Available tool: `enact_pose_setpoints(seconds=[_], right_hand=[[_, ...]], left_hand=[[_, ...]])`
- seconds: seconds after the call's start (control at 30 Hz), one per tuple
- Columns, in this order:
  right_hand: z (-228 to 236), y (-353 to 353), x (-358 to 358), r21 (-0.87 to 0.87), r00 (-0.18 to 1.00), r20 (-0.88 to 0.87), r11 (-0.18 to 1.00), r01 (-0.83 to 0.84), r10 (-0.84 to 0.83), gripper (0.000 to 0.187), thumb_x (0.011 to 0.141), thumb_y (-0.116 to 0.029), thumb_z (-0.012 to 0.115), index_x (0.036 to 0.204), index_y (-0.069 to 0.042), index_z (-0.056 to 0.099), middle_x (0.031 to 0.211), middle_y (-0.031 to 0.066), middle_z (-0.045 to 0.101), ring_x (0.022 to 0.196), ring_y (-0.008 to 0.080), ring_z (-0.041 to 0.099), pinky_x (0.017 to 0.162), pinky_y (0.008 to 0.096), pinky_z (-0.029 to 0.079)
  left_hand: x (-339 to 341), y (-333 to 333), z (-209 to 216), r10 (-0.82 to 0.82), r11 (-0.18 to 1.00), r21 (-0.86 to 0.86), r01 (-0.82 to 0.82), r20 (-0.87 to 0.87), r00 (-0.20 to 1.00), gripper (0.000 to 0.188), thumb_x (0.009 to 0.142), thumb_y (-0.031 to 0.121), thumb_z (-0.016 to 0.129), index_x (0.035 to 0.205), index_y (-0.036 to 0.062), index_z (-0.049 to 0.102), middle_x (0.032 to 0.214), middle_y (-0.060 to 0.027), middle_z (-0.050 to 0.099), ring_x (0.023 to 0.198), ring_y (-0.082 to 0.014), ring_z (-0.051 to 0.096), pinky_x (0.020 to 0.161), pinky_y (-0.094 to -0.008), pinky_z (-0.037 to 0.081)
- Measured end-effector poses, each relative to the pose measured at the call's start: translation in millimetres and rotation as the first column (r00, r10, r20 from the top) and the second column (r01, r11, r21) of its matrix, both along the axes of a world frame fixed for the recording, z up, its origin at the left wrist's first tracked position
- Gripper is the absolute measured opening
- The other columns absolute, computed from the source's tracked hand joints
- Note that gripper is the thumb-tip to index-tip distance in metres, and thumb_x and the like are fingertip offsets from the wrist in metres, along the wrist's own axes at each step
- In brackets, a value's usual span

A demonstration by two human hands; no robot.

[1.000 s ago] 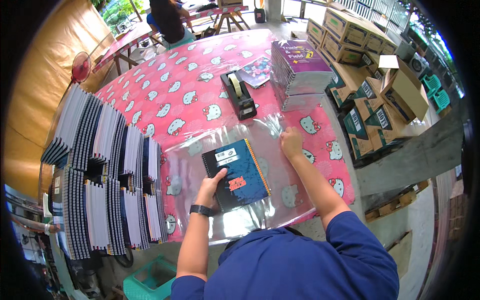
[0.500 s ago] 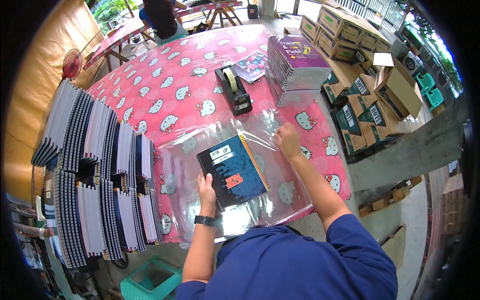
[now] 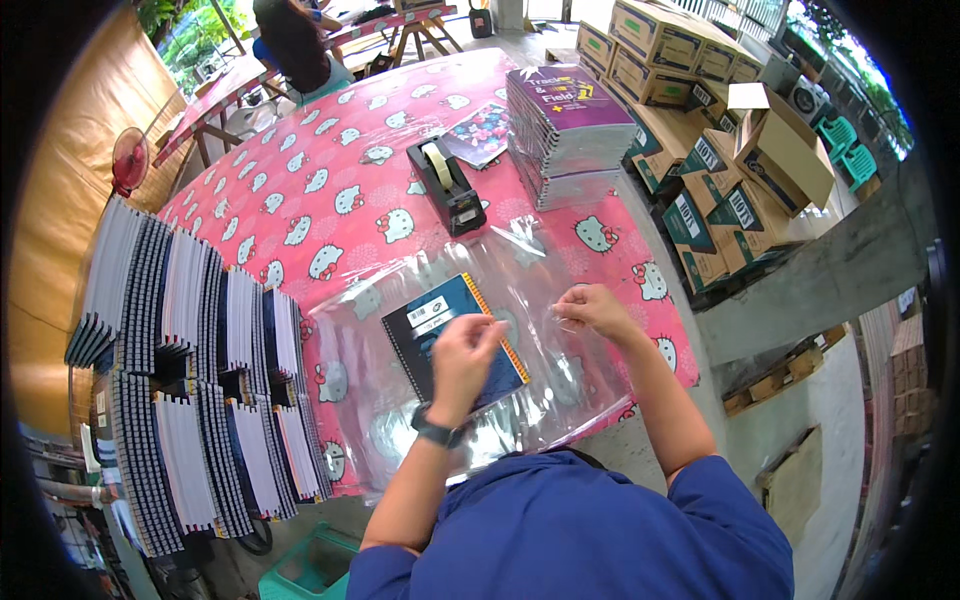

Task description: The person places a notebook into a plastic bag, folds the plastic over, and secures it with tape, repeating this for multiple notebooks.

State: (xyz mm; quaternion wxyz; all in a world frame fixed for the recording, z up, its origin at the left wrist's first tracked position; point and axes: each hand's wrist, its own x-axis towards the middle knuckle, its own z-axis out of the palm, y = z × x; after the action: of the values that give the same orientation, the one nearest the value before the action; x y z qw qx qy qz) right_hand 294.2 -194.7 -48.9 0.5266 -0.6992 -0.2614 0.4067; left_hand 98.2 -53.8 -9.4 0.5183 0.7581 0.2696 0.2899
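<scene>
Head view: left hand (image 3: 463,350) flat on spiral-bound notebook (image 3: 452,340), right hand (image 3: 592,307) apparently pinching glossy clear plastic sheet (image 3: 540,395).

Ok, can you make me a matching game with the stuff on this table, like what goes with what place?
Things:
1. notebook
2. tape dispenser
3. purple books
4. spiral pads

Places:
A. stacked at the far right of the table
B. standing in rows along the left edge
C. on the clear plastic sheet, under the left hand
D. in the middle of the pink tablecloth, beyond the sheet

Pairs: 1-C, 2-D, 3-A, 4-B
</scene>
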Motion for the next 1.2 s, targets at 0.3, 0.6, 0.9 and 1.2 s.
enact_pose_setpoints(seconds=[0.3,0.6,0.9,1.2], right_hand=[[-4.5,4.9,-15.0,0.163,0.934,-0.355,0.982,0.094,-0.031,0.016,0.08,-0.018,0.067,0.081,-0.007,0.055,0.072,0.0008,0.06,0.061,0.0064,0.055,0.056,0.0206,0.044],[1.2,2.6,-18.1,0.219,0.922,-0.373,0.957,0.19,-0.098,0.023,0.073,-0.008,0.072,0.087,-0.007,0.054,0.075,0.0026,0.061,0.069,0.0093,0.059,0.06,0.0226,0.046],[17.3,-17.0,-47.8,0.085,0.832,0.554,0.996,-0.029,-0.023,0.051,0.068,-0.034,0.074,0.103,-0.002,0.055,0.085,0.0136,0.063,0.085,0.028,0.059,0.071,0.0349,0.045],[38.6,-42.6,-123.7,-0.157,0.689,0.694,0.977,-0.141,0.211,0.014,0.068,-0.006,0.057,0.082,-0.006,0.06,0.081,0.0132,0.062,0.08,0.0281,0.061,0.074,0.0414,0.048]], left_hand=[[53.6,-19.6,-36.0,-0.237,0.952,-0.239,0.191,-0.182,0.954,0.029,0.073,0.028,0.075,0.075,0.002,0.062,0.065,-0.0008,0.061,0.056,-0.0053,0.053,0.052,-0.0202,0.043],[48.8,-21.0,-38.0,-0.289,0.898,-0.366,0.244,-0.074,0.955,0.022,0.079,0.023,0.069,0.078,0.003,0.06,0.065,-0.0006,0.06,0.055,-0.0055,0.054,0.051,-0.0194,0.043],[-8.4,-13.6,-27.5,-0.126,0.771,-0.626,0.117,0.031,0.992,0.016,0.086,0.015,0.059,0.084,0.0009,0.053,0.072,-0.0076,0.061,0.06,-0.0118,0.06,0.052,-0.0229,0.051],[60.5,-1.5,-20.6,0.085,0.853,0.516,-0.081,0.015,0.996,0.051,0.073,0.027,0.071,0.106,-0.0024,0.046,0.078,-0.0107,0.063,0.071,-0.0283,0.062,0.064,-0.0375,0.05]])
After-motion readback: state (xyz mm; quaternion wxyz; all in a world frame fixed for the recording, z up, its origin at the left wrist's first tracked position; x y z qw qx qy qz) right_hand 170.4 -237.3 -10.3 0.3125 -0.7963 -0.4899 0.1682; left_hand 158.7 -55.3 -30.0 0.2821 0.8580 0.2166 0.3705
